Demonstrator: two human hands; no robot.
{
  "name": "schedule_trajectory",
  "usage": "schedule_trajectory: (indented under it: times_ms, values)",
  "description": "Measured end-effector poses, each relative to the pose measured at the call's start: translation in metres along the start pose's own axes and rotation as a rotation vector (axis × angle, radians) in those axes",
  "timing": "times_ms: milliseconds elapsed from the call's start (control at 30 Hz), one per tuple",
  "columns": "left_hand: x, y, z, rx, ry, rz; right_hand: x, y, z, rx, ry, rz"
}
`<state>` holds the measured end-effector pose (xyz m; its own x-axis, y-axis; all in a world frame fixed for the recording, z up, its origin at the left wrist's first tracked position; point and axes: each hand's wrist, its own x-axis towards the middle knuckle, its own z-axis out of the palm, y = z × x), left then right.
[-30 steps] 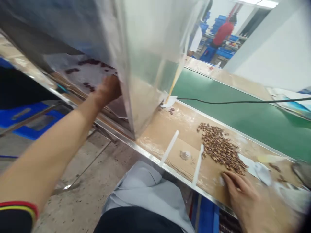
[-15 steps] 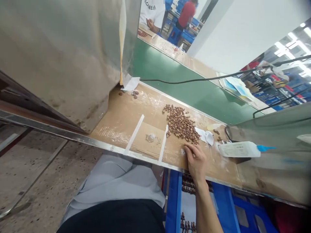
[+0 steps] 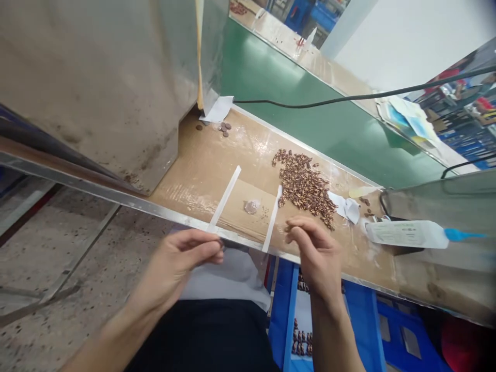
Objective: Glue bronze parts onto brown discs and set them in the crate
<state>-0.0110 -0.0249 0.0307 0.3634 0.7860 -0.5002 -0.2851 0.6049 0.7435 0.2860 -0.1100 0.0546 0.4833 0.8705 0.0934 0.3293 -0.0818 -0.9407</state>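
Note:
My left hand point(image 3: 176, 263) hovers at the metal front edge of the cardboard-covered bench point(image 3: 209, 170), its thumb and fingers pinched on something small I cannot make out. My right hand point(image 3: 318, 253) is raised over the bench edge, fingers curled in a pinch around a tiny brown piece. Just beyond it lies a heap of small brown pieces point(image 3: 306, 186). Two white strips point(image 3: 225, 199) point(image 3: 272, 218) frame a patch of cardboard with a small clear disc point(image 3: 251, 206) between them.
A large metal housing point(image 3: 101, 88) stands at the left. A green conveyor belt point(image 3: 329, 129) runs behind the bench with a black cable point(image 3: 349, 98) over it. A white glue bottle with a blue tip point(image 3: 411, 234) lies at the right. Blue crates point(image 3: 329, 330) sit below.
My left hand, which reached under the metal housing a second ago, has come back to the bench edge. My right hand lifted off the cardboard and now pinches a piece.

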Motion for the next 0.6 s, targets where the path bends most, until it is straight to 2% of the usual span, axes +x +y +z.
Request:
schedule_trajectory:
  times_ms: [100,167,233,433,600]
  values:
    - [0.006,-0.022,0.029,-0.096,-0.013,-0.082,-0.017,-0.032,0.032,0.197,-0.221,0.095]
    - [0.008,-0.026,0.038,-0.112,-0.028,-0.080,-0.022,-0.041,0.047,0.250,-0.313,0.138]
    - [0.007,-0.025,0.040,-0.105,-0.048,-0.069,-0.024,-0.042,0.055,0.274,-0.346,0.163]
    - [0.002,-0.021,0.037,-0.060,-0.102,-0.083,-0.018,-0.036,0.055,0.206,-0.356,0.168]
    - [0.006,-0.020,0.032,-0.063,-0.254,-0.202,-0.012,-0.037,0.047,0.215,-0.423,0.242]
